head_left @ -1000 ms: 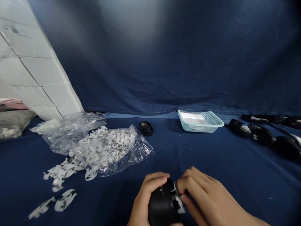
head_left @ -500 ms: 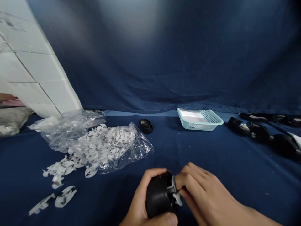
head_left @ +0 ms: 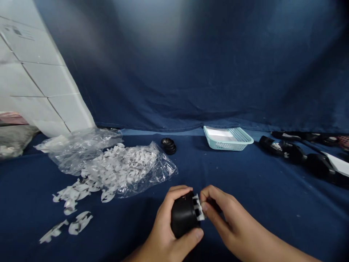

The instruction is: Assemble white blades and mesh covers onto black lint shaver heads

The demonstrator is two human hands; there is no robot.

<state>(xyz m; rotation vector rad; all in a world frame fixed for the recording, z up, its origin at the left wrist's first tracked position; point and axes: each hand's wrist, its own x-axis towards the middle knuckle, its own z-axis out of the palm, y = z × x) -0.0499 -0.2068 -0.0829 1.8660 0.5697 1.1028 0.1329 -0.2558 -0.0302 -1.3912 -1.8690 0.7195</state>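
Observation:
My left hand (head_left: 170,227) is wrapped round a black rounded housing (head_left: 184,215), its open end turned to the right. A white plastic piece (head_left: 200,208) sits at that open end, partly sticking out. My right hand (head_left: 226,216) pinches the outer edge of this white piece between thumb and forefinger. To the left, many similar white plastic parts (head_left: 128,163) spill from a clear plastic bag (head_left: 163,169). Two loose white parts lie nearer to me, one of them a curved piece (head_left: 80,222).
Small stacked black rings (head_left: 168,146) lie behind the bag. A light-blue basket (head_left: 229,145) holding something white stands at the back. Several black items (head_left: 296,153) line the right side. White boxes (head_left: 54,94) rise at the left, and a dark blue curtain (head_left: 191,72) hangs behind.
The white piece now sits straighter across the housing's open end, where before it was tilted. My right hand has turned, and its thumb and forefinger show on the piece's edge.

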